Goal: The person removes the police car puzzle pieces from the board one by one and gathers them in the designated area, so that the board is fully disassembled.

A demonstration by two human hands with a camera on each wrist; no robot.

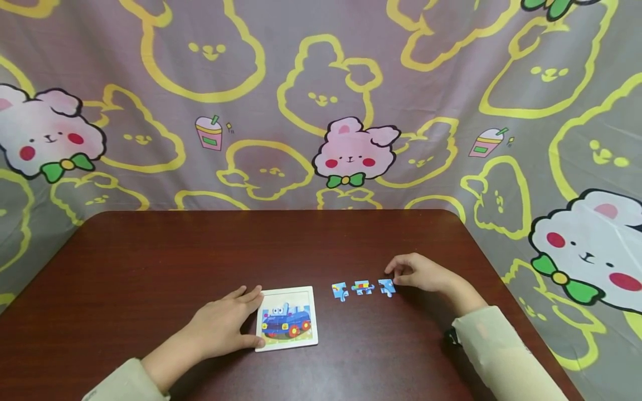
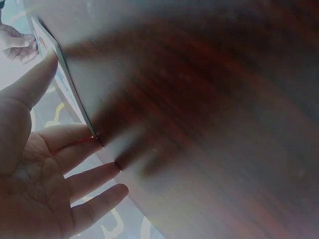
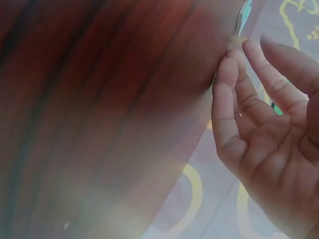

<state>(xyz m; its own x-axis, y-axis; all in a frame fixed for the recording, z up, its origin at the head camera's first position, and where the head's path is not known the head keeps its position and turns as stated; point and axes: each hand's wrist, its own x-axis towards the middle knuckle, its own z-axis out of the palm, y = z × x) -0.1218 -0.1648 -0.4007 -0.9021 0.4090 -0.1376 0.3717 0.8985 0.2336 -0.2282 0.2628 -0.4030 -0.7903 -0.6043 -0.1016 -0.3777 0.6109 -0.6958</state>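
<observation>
A square jigsaw tray (image 1: 314, 314) with a pale rim lies on the table, showing a blue cartoon car; the strip above the car is pale. My left hand (image 1: 223, 326) touches its left side, thumb at the near corner and index finger at the far one, fingers mostly straight. Right of the tray, three loose jigsaw pieces lie in a row: a left piece (image 1: 339, 289), a middle piece (image 1: 368, 289) and a right piece (image 1: 385, 285). Beside the right piece is my right hand (image 1: 421, 273), fingers loosely bent. The right wrist view shows thumb (image 3: 289, 62) and fingertips apart, with nothing gripped.
The dark brown table (image 1: 200, 245) extends beyond and around the tray and pieces. Behind it and along the right side hangs a grey curtain (image 1: 281, 33) with cartoon animals. A dark band (image 1: 453, 336) shows at the right sleeve.
</observation>
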